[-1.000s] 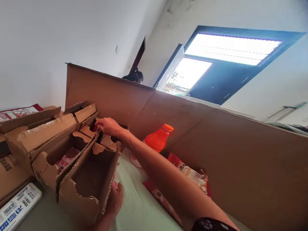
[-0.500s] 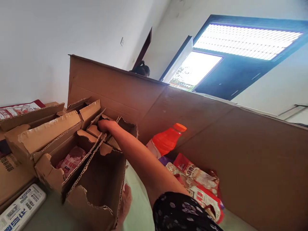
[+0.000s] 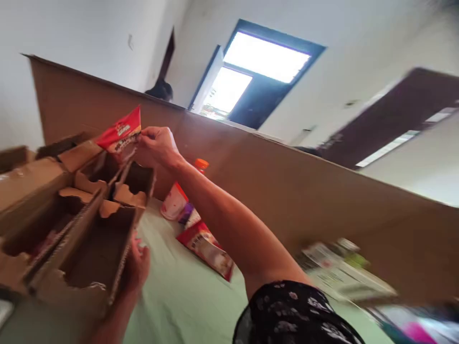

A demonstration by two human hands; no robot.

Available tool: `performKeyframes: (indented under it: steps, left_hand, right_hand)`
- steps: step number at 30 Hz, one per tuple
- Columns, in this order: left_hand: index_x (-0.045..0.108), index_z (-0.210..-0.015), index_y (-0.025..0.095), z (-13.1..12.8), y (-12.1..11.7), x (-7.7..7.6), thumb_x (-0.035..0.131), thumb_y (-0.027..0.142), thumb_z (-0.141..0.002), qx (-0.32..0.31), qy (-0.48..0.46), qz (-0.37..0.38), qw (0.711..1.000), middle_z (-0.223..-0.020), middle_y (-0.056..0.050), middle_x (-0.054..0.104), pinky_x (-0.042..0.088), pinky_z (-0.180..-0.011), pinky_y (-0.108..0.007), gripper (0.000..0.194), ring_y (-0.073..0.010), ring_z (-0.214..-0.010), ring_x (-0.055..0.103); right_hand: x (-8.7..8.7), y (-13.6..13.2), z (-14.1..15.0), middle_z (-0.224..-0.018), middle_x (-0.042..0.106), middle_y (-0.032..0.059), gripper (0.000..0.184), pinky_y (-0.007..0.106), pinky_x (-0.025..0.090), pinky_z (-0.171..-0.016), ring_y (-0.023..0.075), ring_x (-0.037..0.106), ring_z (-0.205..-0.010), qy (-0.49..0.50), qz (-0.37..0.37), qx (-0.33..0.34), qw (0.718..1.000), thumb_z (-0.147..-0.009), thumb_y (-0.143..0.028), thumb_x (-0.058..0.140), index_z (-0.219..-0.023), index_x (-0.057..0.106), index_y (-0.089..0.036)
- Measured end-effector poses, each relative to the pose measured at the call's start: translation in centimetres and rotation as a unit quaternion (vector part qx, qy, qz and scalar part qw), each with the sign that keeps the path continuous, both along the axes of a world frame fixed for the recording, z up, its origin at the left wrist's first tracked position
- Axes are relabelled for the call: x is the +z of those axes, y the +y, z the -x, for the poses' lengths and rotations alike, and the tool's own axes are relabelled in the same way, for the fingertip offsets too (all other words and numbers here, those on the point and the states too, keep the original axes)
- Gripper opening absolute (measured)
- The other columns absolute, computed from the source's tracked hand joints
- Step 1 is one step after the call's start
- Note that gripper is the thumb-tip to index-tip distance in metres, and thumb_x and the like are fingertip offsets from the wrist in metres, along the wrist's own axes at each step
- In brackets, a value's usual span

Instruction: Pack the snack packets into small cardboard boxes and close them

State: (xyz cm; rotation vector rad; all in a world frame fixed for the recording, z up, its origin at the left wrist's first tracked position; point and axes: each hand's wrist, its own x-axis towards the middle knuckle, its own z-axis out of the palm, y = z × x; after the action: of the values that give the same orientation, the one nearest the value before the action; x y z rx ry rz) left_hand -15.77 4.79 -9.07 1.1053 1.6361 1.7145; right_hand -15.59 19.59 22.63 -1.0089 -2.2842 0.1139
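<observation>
My right hand (image 3: 156,145) is raised above the far cardboard box and pinches a red snack packet (image 3: 120,135) by its upper edge. The packet hangs just over the open box (image 3: 134,184). My left hand (image 3: 138,267) rests against the right side of the nearest open cardboard box (image 3: 86,258), thumb up on its wall. Several torn-open boxes stand in a row on the left. The view is blurred by motion.
A tall cardboard wall (image 3: 287,191) runs behind the pale green table (image 3: 172,296). An orange-capped bottle (image 3: 179,196) and a red packet (image 3: 210,248) lie near it. More packets (image 3: 344,274) lie blurred at the right. Another person's head (image 3: 160,90) shows above the wall.
My right hand went into the far box, then came up out of it holding a red snack packet. The camera swung to the right.
</observation>
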Motion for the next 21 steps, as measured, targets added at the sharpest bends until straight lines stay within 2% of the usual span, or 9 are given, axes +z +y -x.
performKeyframes:
  steps: [2,4,7,9,11,14,16,19,21]
  left_hand:
    - [0.050,-0.138,0.020,0.1,0.6,0.2,0.063,0.034,-0.097,-0.011,-0.014,-0.008,1.000,-0.133,-0.011,0.058,0.058,-0.087,-0.044,0.046,-0.0243,-0.106,0.065]
    - [0.046,-0.142,0.021,0.1,1.1,0.3,0.063,0.033,-0.096,-0.015,-0.025,-0.013,0.999,-0.133,-0.012,0.057,0.058,-0.087,-0.044,0.050,-0.0248,-0.107,0.064]
    - [0.044,-0.143,0.021,0.2,1.1,0.5,0.064,0.031,-0.095,-0.015,-0.029,-0.016,0.999,-0.131,-0.012,0.058,0.058,-0.084,-0.043,0.053,-0.0241,-0.104,0.065]
    - [0.045,-0.142,0.020,0.3,0.9,0.6,0.064,0.030,-0.095,-0.009,-0.027,-0.014,1.000,-0.130,-0.011,0.059,0.059,-0.084,-0.042,0.052,-0.0234,-0.102,0.065]
    - [0.046,-0.141,0.020,0.4,0.8,0.9,0.064,0.030,-0.095,-0.003,-0.024,-0.009,1.000,-0.129,-0.011,0.060,0.058,-0.084,-0.042,0.050,-0.0231,-0.101,0.065]
    - [0.048,-0.139,0.020,0.6,0.9,1.2,0.064,0.031,-0.095,-0.003,-0.020,-0.001,1.000,-0.128,-0.010,0.060,0.058,-0.085,-0.043,0.048,-0.0230,-0.101,0.065]
    - [0.049,-0.138,0.020,0.5,0.8,1.3,0.064,0.033,-0.096,-0.003,-0.017,0.003,1.000,-0.130,-0.011,0.059,0.058,-0.086,-0.044,0.047,-0.0235,-0.103,0.065]
    - [0.052,-0.136,0.019,0.2,0.2,1.2,0.063,0.035,-0.096,0.005,-0.014,0.009,1.000,-0.130,-0.011,0.060,0.058,-0.088,-0.045,0.044,-0.0240,-0.105,0.065]
    - [0.054,-0.134,0.019,-0.2,-0.3,0.9,0.063,0.035,-0.096,0.008,-0.013,0.015,1.000,-0.130,-0.010,0.061,0.058,-0.088,-0.045,0.042,-0.0240,-0.105,0.065]
  right_hand:
    - [0.3,-1.1,-5.5,-0.085,0.074,0.0030,0.029,0.021,0.048,-0.070,0.0122,0.065,-0.077,0.093,0.014,0.023,0.995,-0.092,-0.024,0.049,-0.098,0.075,-0.012]
    - [0.1,-3.3,-11.4,-0.077,0.072,0.0022,0.024,0.021,0.047,-0.067,0.0124,0.064,-0.072,0.128,0.025,0.016,0.991,-0.088,-0.025,0.053,-0.087,0.074,-0.013]
    - [-1.3,-7.0,-19.6,-0.071,0.071,0.0011,0.026,0.023,0.045,-0.064,0.0132,0.062,-0.067,0.043,0.019,-0.100,0.994,-0.086,-0.029,0.054,-0.080,0.074,-0.015]
    - [-2.8,-8.6,-24.1,-0.073,0.073,0.0006,0.025,0.024,0.044,-0.064,0.0144,0.064,-0.068,-0.046,0.023,-0.197,0.979,-0.086,-0.030,0.054,-0.084,0.077,-0.018]
    - [-4.3,-9.0,-27.4,-0.074,0.075,0.0011,0.023,0.026,0.045,-0.066,0.0165,0.066,-0.069,-0.090,0.033,-0.264,0.960,-0.084,-0.028,0.056,-0.084,0.078,-0.022]
    - [-6.0,-8.2,-30.0,-0.074,0.077,0.0033,0.020,0.029,0.047,-0.067,0.0200,0.069,-0.072,-0.090,0.040,-0.312,0.945,-0.078,-0.022,0.059,-0.080,0.078,-0.024]
    - [-6.6,-7.5,-30.2,-0.083,0.079,0.0043,0.022,0.030,0.049,-0.072,0.0212,0.072,-0.079,-0.083,0.039,-0.319,0.943,-0.079,-0.022,0.059,-0.088,0.079,-0.025]
    - [-7.0,-7.3,-28.7,-0.097,0.080,0.0069,0.031,0.030,0.051,-0.078,0.0215,0.073,-0.088,-0.059,0.028,-0.283,0.957,-0.086,-0.024,0.051,-0.102,0.078,-0.022]
    - [-7.2,-7.6,-26.7,-0.097,0.080,0.0079,0.032,0.031,0.053,-0.077,0.0217,0.074,-0.086,-0.042,0.020,-0.231,0.972,-0.089,-0.027,0.048,-0.101,0.078,-0.021]
